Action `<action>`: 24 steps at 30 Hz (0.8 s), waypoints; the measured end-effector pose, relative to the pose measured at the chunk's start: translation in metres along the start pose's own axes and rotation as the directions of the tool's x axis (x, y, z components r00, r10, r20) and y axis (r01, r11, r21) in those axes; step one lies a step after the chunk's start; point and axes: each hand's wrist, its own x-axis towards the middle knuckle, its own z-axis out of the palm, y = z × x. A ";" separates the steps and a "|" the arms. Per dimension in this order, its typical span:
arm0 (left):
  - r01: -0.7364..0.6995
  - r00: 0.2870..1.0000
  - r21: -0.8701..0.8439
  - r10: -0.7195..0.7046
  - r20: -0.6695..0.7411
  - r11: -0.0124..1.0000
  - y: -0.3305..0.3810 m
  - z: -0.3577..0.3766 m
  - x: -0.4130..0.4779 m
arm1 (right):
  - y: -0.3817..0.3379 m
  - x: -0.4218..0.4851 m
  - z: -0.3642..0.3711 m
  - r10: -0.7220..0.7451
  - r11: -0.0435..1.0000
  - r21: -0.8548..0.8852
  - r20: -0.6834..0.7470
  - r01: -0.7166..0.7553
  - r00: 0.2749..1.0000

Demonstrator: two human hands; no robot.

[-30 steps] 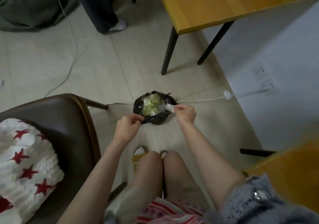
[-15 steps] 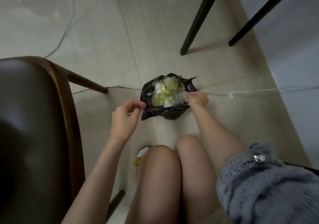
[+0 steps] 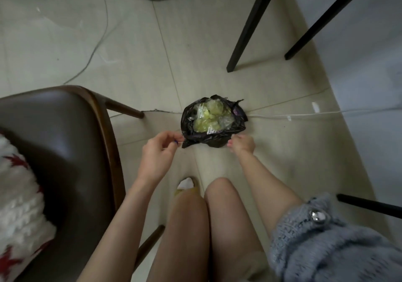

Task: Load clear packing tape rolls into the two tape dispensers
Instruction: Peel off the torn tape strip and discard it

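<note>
Viewpoint: the floor (image 3: 134, 49) is seen from above, past the seated person's bare knees (image 3: 208, 197); pale tiles are shown throughout.
Black bag (image 3: 214, 137): a small black plastic bag is set on the tiles ahead of the knees; its mouth is open upward; crumpled clear film and yellow-green lumps (image 3: 208, 119) are held inside.
Left hand (image 3: 157, 153): held just left of the bag; thumb and forefinger are pinched narrowly together at the bag's near-left corner; whether the plastic itself is gripped cannot be told.
Right hand (image 3: 241, 144): lowered at the bag's near-right edge; the fingers are curled downward and touch or nearly touch the plastic; a grip cannot be confirmed.
Tape rolls and dispensers: none is seen in this view; their place cannot be told.
Chair (image 3: 65, 151): a dark brown padded seat with wooden frame is placed at left; a white knit cushion with red stars (image 3: 19, 205) rests on it.
Table legs (image 3: 250, 25): two black legs are seen at upper right, near the wall.
Cables: a white cable (image 3: 304, 114) is laid across the tiles right of the bag; a grey one (image 3: 97, 40) curves at upper left.
Sleeve (image 3: 326, 238): grey-blue knit, with a shiny button, is seen at lower right.
</note>
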 end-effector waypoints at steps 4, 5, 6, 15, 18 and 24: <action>0.083 0.993 0.057 -0.087 0.084 0.995 0.050 -0.007 -0.038 | -0.030 -0.084 -0.040 0.013 0.997 0.073 0.046 -0.017 0.999; 0.103 0.989 0.070 -0.109 0.095 0.992 0.062 -0.010 -0.049 | -0.038 -0.105 -0.051 0.026 0.994 0.106 0.062 -0.033 0.998; 0.117 0.987 0.075 -0.125 0.103 0.990 0.074 -0.011 -0.059 | -0.046 -0.127 -0.062 0.037 0.989 0.139 0.072 -0.047 0.997; 0.023 0.947 0.144 -0.068 0.314 0.989 0.188 -0.008 -0.120 | -0.089 -0.268 -0.159 0.026 0.947 0.317 0.089 -0.053 0.996; -0.077 0.914 0.194 -0.008 0.406 0.978 0.224 0.006 -0.124 | -0.104 -0.292 -0.194 -0.024 0.908 0.419 0.022 0.013 0.999; -0.343 0.779 0.172 0.176 0.602 0.923 0.290 0.057 -0.150 | -0.109 -0.333 -0.267 -0.063 0.800 0.585 -0.133 0.130 0.989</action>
